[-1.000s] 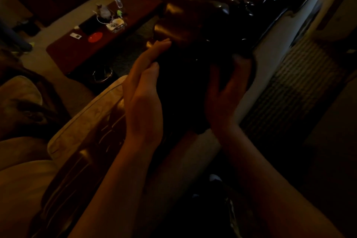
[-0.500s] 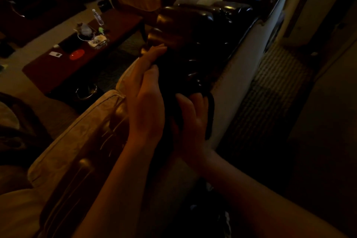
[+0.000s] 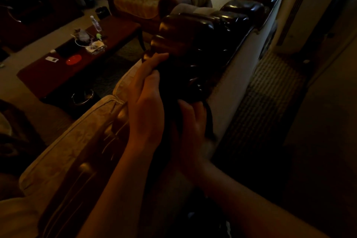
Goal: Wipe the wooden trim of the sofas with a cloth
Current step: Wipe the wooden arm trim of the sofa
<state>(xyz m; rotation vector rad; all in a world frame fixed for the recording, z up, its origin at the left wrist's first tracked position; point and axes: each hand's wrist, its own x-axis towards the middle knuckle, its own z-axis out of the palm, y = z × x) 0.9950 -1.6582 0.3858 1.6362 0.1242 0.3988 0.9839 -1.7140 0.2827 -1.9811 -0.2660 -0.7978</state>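
Note:
The room is dim. A dark cloth (image 3: 172, 91) hangs between my two hands over the sofa's back. My left hand (image 3: 145, 106) holds its left side, fingers stretched forward along the cloth and the thumb against it. My right hand (image 3: 190, 121) grips its lower right part, fingers curled into the fabric. Glossy dark carved wooden trim (image 3: 195, 33) runs along the top of the sofa back, away from me toward the upper right. More carved trim (image 3: 81, 170) lies below my left forearm, beside a beige cushion (image 3: 63, 152).
A low dark red coffee table (image 3: 63, 67) at the left carries a bottle (image 3: 96, 23), a red disc (image 3: 73, 59) and small items. A beige armchair (image 3: 146, 0) stands at the back. A patterned rug (image 3: 264, 91) covers the floor right of the sofa.
My right hand has come in from the cloth's right side and closed on its lower part, next to my left hand. The view has shifted forward along the sofa.

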